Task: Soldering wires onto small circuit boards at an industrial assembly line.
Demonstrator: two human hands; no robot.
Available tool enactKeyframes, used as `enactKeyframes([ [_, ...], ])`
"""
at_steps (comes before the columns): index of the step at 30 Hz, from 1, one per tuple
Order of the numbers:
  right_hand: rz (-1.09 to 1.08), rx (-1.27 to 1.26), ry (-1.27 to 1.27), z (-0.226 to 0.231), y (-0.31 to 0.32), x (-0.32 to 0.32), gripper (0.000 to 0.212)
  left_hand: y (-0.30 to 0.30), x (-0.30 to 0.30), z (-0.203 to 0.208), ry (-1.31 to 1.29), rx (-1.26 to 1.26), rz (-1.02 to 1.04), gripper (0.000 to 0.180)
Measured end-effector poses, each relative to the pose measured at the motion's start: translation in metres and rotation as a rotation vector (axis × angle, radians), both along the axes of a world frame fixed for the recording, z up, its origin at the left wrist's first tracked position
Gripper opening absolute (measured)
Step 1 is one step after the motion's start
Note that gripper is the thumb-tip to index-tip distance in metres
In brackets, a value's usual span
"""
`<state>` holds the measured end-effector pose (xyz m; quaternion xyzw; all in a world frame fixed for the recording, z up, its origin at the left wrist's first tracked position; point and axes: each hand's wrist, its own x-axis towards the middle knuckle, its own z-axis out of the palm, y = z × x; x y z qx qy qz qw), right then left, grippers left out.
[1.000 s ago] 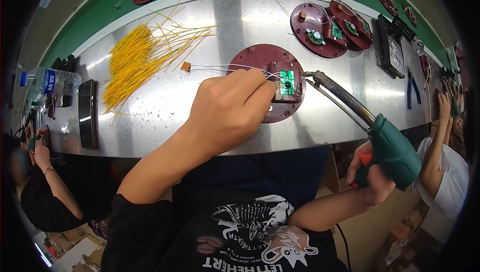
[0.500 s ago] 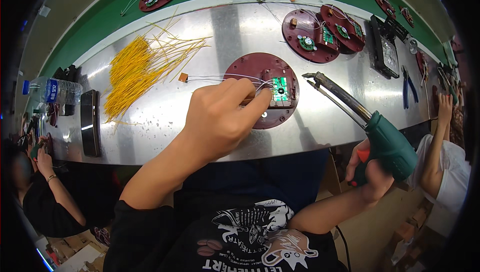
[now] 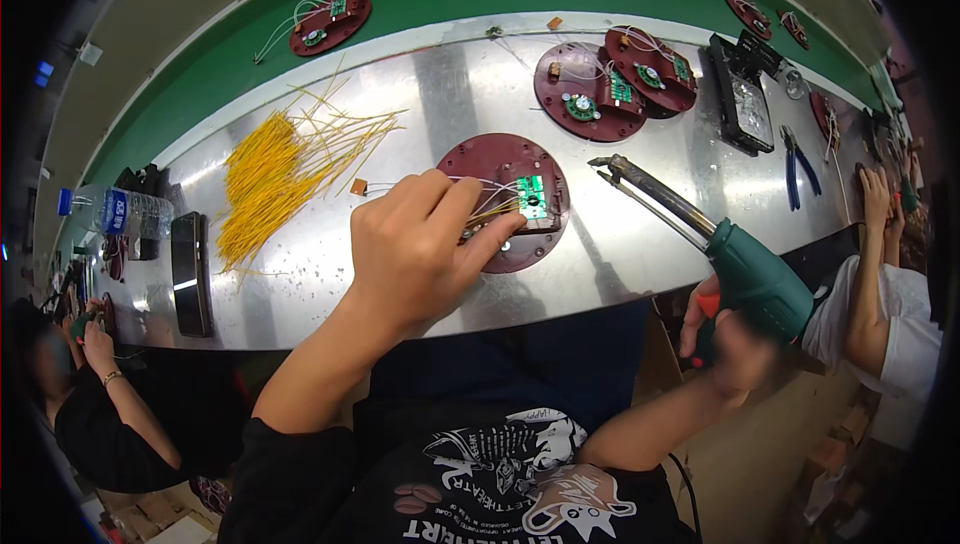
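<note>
Maroon disc [image 3: 475, 156] lay on the desk [image 3: 640, 254], green circuit board [image 3: 531, 196] on its right half. My left hand [image 3: 412, 244] hid its lower left; whether those fingers pinched a wire I couldn't tell. My right hand [image 3: 738, 346] gripped a green soldering gun [image 3: 762, 282], tip clear of the disc. Leftward lay yellow wires [image 3: 262, 179], phone [image 3: 190, 276], bottle [image 3: 132, 212]. Farther right: two overlapping discs [image 3: 578, 76], pliers [image 3: 795, 169].

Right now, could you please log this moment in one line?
Left hand: over maroon disc, beside green circuit board; right hand: gripping green soldering gun, tip off board; yellow wires: left of disc
</note>
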<state>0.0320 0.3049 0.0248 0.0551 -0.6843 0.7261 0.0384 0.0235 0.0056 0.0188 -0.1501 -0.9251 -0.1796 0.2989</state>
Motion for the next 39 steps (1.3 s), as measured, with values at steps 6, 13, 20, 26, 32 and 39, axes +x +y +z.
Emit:
enactKeyframes([
  [6, 0.010, -0.032, -0.005, 0.004, 0.005, -0.002, 0.048, -0.007, -0.005, -0.001, 0.078, 0.051, 0.130, 0.025],
  [13, -0.065, -0.056, 0.055, 0.003, 0.019, -0.006, 0.041, -0.010, -0.015, 0.035, -0.043, 0.025, 0.110, 0.033],
  [20, -0.277, -0.216, 0.180, 0.004, 0.036, -0.006, 0.036, 0.000, -0.045, 0.055, -0.405, -0.217, -0.218, 0.052],
  [26, -0.435, -0.457, 0.271, -0.016, 0.066, -0.003, 0.035, -0.001, -0.155, 0.090, -0.404, -0.075, -0.076, 0.065],
  [32, -0.627, -0.698, 0.363, -0.030, 0.091, -0.019, 0.038, 0.011, -0.311, 0.090, -0.574, -0.338, 0.254, 0.062],
  [39, -0.848, -0.721, 0.459, -0.066, 0.127, -0.031, 0.038, 0.152, -0.472, 0.086, -0.335, -0.548, 0.166, 0.043],
])
